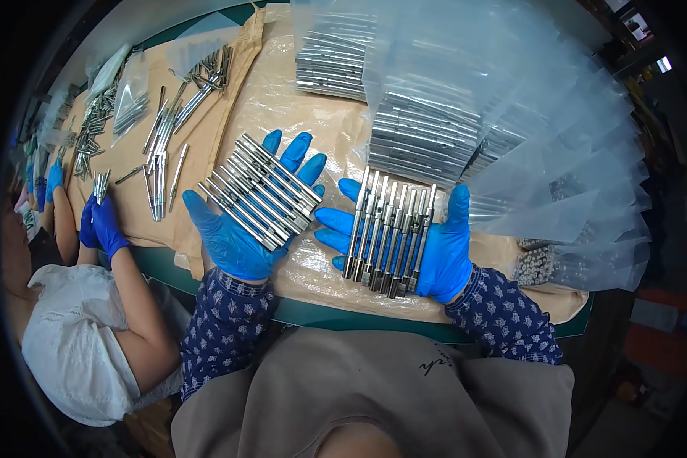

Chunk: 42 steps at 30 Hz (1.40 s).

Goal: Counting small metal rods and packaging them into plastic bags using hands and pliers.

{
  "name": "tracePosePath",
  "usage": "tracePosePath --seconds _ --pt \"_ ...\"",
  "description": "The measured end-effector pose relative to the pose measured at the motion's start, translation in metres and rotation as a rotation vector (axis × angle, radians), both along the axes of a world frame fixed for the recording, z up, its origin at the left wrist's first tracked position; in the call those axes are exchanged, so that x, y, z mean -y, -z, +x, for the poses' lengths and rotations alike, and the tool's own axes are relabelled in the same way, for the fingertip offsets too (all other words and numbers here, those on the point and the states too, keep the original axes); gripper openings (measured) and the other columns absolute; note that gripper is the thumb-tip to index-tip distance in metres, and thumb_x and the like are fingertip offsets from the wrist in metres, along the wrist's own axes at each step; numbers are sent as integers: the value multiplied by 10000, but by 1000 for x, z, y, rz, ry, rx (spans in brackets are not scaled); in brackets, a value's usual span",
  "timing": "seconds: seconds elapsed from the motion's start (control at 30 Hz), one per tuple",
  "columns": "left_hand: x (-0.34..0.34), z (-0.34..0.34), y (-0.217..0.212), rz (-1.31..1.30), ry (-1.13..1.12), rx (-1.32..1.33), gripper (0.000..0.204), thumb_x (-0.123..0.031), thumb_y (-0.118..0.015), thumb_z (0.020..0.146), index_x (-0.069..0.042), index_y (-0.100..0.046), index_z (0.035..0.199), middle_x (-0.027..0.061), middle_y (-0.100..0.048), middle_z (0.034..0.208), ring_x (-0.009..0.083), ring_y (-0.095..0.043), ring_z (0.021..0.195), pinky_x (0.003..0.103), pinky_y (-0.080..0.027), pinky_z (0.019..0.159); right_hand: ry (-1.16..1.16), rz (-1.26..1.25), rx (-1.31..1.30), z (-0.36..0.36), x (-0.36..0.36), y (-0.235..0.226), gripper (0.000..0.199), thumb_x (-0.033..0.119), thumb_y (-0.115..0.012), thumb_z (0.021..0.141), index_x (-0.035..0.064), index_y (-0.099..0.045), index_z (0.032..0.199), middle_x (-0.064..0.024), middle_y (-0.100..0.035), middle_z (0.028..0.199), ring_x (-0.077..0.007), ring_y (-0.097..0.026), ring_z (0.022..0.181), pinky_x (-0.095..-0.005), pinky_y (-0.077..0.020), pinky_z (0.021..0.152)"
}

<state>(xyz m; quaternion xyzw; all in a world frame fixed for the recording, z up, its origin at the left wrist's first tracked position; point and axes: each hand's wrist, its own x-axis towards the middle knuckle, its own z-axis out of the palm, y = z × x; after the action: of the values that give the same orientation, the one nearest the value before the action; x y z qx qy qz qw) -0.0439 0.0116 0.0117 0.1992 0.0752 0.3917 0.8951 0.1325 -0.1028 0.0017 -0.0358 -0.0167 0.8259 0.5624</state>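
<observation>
The left hand (240,221), in a blue glove, lies open and flat with a row of shiny metal rods (261,191) resting across its palm. The right hand (427,244) is open too, with more metal pins (389,233) lying side by side on it. Both hands are over the brown paper (282,107) on the table, near clear plastic bags (527,130).

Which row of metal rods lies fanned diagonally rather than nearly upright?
The row on the left hand: its metal rods slant diagonally. The rods on the right hand stand nearly upright.
</observation>
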Motion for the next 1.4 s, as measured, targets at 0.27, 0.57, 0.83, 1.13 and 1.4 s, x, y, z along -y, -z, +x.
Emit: tracePosePath --seconds 0.27,0.57,0.83,1.13,1.4 --pt "-1 -2 0 26 6 -18 1119 -731 -531 653 -23 -78 1391 266 -101 1417 442 -165 1296 543 -250 1030 16 14 -27 -2 1 -3 1223 813 -538 537 72 -101 1407 -290 -107 1411 -428 -137 1310 -556 -186 1039" --pt "-1 1 1 17 6 13 1113 -726 -532 657 -26 -75 1392 266 -88 1419 441 -159 1298 545 -245 1031 -20 19 -43 3 0 -3 1233 821 -534 529 77 -92 1408 -269 -108 1420 -426 -156 1306 -561 -192 1037" --pt "-2 -3 -2 21 4 54 1110 -704 -541 666 -13 -64 1393 254 -82 1427 439 -136 1305 562 -223 1030 -36 30 -26 -6 -12 -3 1225 808 -540 536 77 -89 1409 -244 -114 1430 -399 -148 1317 -560 -186 1041" --pt "-23 -41 -8 -3 -132 180 964 -599 -552 734 -25 -137 1388 258 -106 1423 428 -138 1309 581 -165 1042 -139 161 -2 -45 -40 -42 1200 802 -520 562 80 -76 1412 -235 -118 1434 -394 -166 1315 -567 -184 1036" --pt "-24 -50 2 -27 -104 212 876 -588 -472 790 -39 -149 1391 242 -115 1429 396 -137 1320 517 -164 1068 -139 54 183 -64 -67 -27 1082 751 -494 653 87 -102 1412 -251 -121 1428 -421 -170 1306 -567 -170 1041"
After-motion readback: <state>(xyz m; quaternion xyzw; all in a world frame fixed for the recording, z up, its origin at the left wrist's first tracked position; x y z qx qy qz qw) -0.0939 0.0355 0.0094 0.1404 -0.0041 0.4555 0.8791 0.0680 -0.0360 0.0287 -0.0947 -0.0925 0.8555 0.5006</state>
